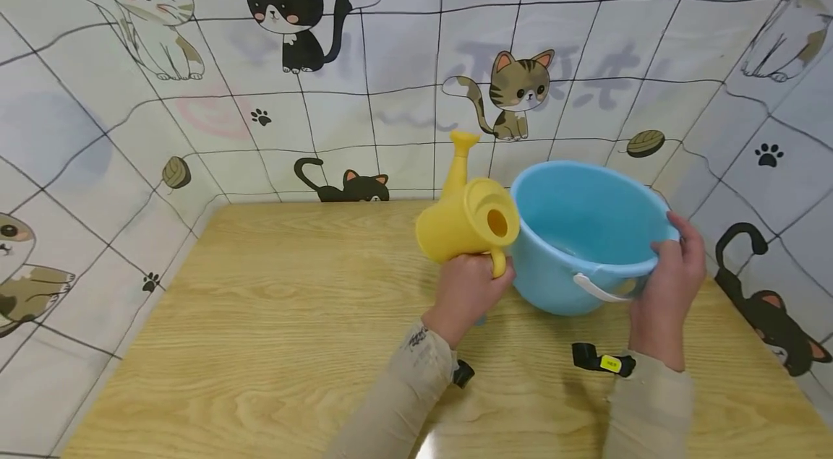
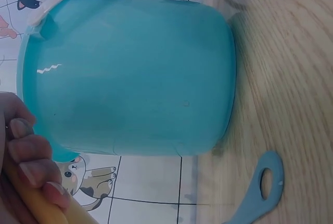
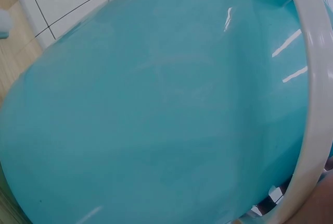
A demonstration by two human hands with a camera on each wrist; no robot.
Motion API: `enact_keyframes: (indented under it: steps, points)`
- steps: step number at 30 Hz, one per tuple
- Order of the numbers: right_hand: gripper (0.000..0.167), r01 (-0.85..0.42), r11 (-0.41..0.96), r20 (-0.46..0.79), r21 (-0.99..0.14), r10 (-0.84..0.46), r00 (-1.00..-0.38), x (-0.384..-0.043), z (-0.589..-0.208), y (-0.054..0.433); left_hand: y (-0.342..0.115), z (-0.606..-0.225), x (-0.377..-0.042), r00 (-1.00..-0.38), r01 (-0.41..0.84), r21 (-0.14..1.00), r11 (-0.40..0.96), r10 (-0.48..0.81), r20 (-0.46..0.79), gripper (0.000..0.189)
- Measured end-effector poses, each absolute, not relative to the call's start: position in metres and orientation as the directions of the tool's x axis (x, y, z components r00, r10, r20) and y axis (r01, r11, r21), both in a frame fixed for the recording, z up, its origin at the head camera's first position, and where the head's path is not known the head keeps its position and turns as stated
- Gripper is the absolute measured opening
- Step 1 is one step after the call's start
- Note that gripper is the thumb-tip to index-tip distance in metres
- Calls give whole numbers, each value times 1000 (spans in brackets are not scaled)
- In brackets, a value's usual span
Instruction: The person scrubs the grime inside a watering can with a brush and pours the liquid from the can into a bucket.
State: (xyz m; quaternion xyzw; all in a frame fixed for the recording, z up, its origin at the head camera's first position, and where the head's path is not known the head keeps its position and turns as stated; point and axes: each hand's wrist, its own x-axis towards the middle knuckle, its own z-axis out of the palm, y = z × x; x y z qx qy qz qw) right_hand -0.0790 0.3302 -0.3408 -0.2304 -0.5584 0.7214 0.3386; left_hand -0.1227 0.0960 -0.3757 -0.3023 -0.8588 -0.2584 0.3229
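My left hand (image 1: 470, 293) grips the handle of a yellow watering can (image 1: 449, 231), which is tipped so its spout points to the back wall and its round filling hole faces me. To the right is a light blue bucket (image 1: 566, 285) with a white carrying handle (image 1: 599, 290) hanging at its near side. My right hand (image 1: 670, 285) holds the bucket's right rim, thumb at the rim and fingers over the outside. The bucket's open top leans a little toward me; whether its base fully rests on the table is unclear. The left wrist view shows the curled left fingers (image 2: 34, 153).
On the wooden table (image 1: 273, 329), below the left hand, lies a blue-grey handle with a hole (image 2: 276, 174); the rest of that object is cut off. Walls covered with a cat-print sheet (image 1: 403, 105) close in the back and both sides.
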Motion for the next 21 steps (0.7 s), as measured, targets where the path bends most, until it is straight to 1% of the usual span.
enact_keyframes:
  steps: [10, 14, 17, 21]
  points:
    - [42, -225, -159, 33, -961, 744, -667, -80, -340, 332, 95, -381, -121, -686, 628, 309, 714, 322, 652, 41]
    - [41, -205, -167, 15, -965, 739, -673, -81, -340, 330, 93, -383, -123, -737, 592, 386, 707, 280, 616, 42]
    - [42, -198, -174, 8, -965, 730, -683, -81, -340, 329, 90, -384, -124, -772, 553, 453, 699, 225, 595, 44]
    - [42, -193, -179, 5, -965, 721, -693, -81, -340, 328, 83, -385, -128, -789, 514, 510, 690, 147, 597, 45]
